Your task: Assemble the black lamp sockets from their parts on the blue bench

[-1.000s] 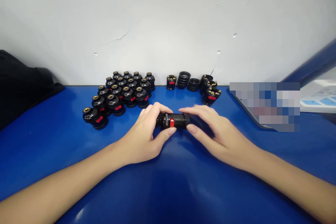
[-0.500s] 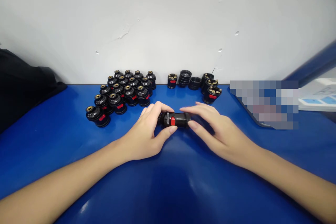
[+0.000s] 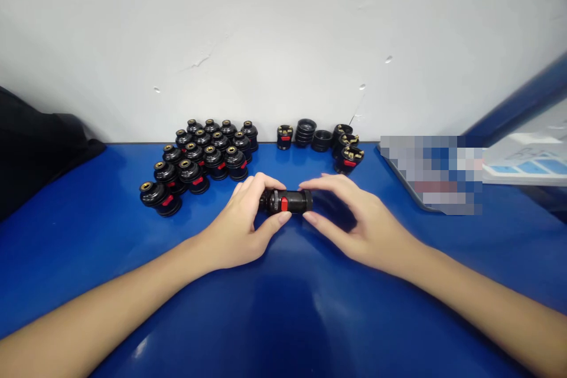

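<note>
A black lamp holder (image 3: 293,202) with a red switch lies on its side, held just over the blue table. My left hand (image 3: 241,224) grips its capped left end, the thumb below the red switch. At the other end, the thumb and fingers of my right hand (image 3: 361,221) close around the black threaded ring (image 3: 309,201). The cap in my left hand is partly hidden by the fingers.
Several black lamp holders (image 3: 191,176) with brass-coloured tops stand in rows at the left. Behind my hands are loose black rings (image 3: 305,133) and socket bodies (image 3: 348,159) with brass contacts. A partly blurred tray (image 3: 401,180) lies right; black cloth (image 3: 39,142) hangs left.
My right hand's thumb and fingers have moved in along the right-end ring of the lamp holder. My left hand keeps its grip. The whole view has shifted slightly.
</note>
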`<state>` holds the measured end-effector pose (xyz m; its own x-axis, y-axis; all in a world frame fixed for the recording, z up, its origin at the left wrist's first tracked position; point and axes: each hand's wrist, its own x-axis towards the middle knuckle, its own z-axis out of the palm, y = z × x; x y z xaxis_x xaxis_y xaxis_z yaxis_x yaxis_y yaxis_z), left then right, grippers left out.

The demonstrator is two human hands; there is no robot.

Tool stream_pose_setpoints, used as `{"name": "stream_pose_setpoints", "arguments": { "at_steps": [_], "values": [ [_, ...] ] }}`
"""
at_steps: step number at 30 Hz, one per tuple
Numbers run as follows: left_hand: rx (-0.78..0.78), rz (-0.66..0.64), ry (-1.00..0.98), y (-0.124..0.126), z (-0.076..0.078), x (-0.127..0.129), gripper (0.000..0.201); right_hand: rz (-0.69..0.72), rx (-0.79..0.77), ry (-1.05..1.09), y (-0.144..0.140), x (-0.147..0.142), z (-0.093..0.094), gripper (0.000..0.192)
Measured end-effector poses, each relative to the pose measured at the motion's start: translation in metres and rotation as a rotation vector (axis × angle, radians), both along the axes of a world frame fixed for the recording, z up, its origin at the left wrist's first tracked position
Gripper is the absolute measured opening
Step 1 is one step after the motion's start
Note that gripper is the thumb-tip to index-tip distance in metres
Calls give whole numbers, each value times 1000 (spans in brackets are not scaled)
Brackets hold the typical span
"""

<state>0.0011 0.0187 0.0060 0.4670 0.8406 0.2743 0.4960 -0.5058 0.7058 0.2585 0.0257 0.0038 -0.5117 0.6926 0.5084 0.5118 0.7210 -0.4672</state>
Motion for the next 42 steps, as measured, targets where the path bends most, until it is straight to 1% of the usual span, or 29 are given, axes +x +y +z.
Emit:
{"name": "stream_pose_setpoints", "arguments": {
  "at_steps": [3, 6, 9, 11, 13, 14, 16, 18, 19, 21, 23, 24, 28, 29, 30, 33, 34, 35, 38, 40, 42],
  "values": [
    [-8, -3, -1, 0, 0, 0, 25, 6, -1, 0, 0, -1, 2, 41],
    [-4, -1, 12, 0, 3, -1, 25, 5, -19, -43, 2, -2, 2, 33],
    [-2, 2, 27, -1, 4, 0, 24, 25, -31, -1, 3, -2, 2, 29],
    [-1, 5, 33, -1, 4, 0, 25, 35, -22, 30, 3, -2, 1, 37],
    [4, 8, 34, -1, 4, 0, 25, 34, -3, 1, 2, -2, 0, 42],
    [10, 8, 33, -1, 4, 0, 25, 23, 9, -28, 2, -2, 0, 41],
    [20, 6, 32, 0, 4, 1, 24, 5, 21, -77, 2, -2, -1, 31],
    [25, 5, 38, 0, 4, 0, 23, 14, 23, -70, 2, -2, -2, 24],
    [26, 5, 42, 0, 4, 0, 23, 26, 25, -48, 1, -2, -1, 25],
    [23, 10, 48, -1, 4, 0, 24, 38, 34, -10, 1, -2, -1, 35],
    [22, 12, 48, -1, 5, 1, 24, 14, 43, -12, 1, -2, 0, 46],
    [24, 14, 48, -1, 5, 1, 24, 0, 46, -25, 2, -2, 1, 46],
    [28, 18, 50, 0, 5, 1, 24, 3, 40, -20, 3, -2, 2, 24],
    [25, 17, 47, 0, 4, 1, 23, 12, 39, 5, 3, -2, 3, 23],
    [22, 14, 42, 0, 4, 1, 24, 16, 38, 27, 2, -2, 3, 26],
    [16, 3, 30, 1, 3, 0, 24, 5, 26, 34, 0, -3, 3, 47],
    [17, 3, 29, 1, 3, 0, 24, -1, 18, 16, 0, -3, 2, 50],
    [16, 6, 31, 1, 3, 0, 24, -6, 9, -2, 1, -3, 2, 47],
    [17, 8, 33, 1, 4, 0, 23, -13, -4, -3, 2, -1, 1, 28],
    [15, 6, 33, 0, 4, 0, 23, 4, -7, 39, 2, -1, 2, 25],
    [6, 3, 28, 0, 4, 1, 23, 39, -2, 78, 0, -1, 4, 28]
  ]
}}
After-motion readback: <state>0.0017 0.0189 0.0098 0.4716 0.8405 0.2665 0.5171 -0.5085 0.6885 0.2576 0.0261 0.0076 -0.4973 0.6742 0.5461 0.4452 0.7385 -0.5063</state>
